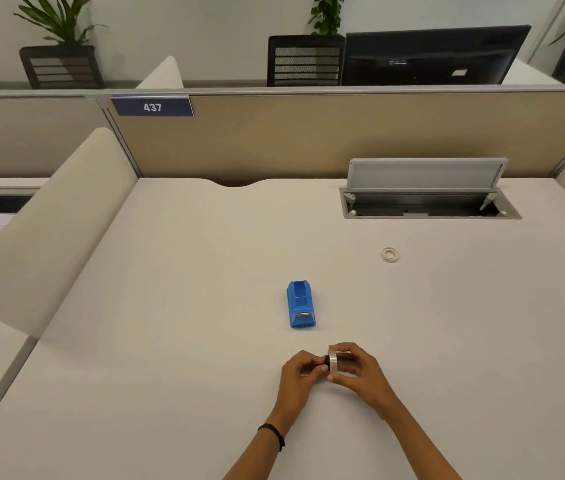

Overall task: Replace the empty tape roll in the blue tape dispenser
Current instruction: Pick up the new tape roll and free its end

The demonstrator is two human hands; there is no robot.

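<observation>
Head view, hands: both meet low over the near middle of the tabletop (177, 258), fingers curled toward each other around one small item.
Right hand (360, 370): thumb and fingers pinch a tape roll (333, 362), held on edge with its clear band facing the camera.
Left hand (300, 374): fingertips closed on a small dark piece (326, 360) at the roll's left face; I cannot tell whether it sits inside the roll's hole. A black band (273, 434) circles this wrist.
Blue tape dispenser (301, 304): stands on the tabletop just beyond the hands, apart from them, cutter end toward the person, its roll cradle open and empty.
Second roll (390, 254): a pale ring lying flat, well off to the right and farther back.
Cable hatch (426, 188): set in the tabletop at the far right, lid raised.
Partition (309, 133): tan panel behind, with a plate reading 437 (152, 106).
</observation>
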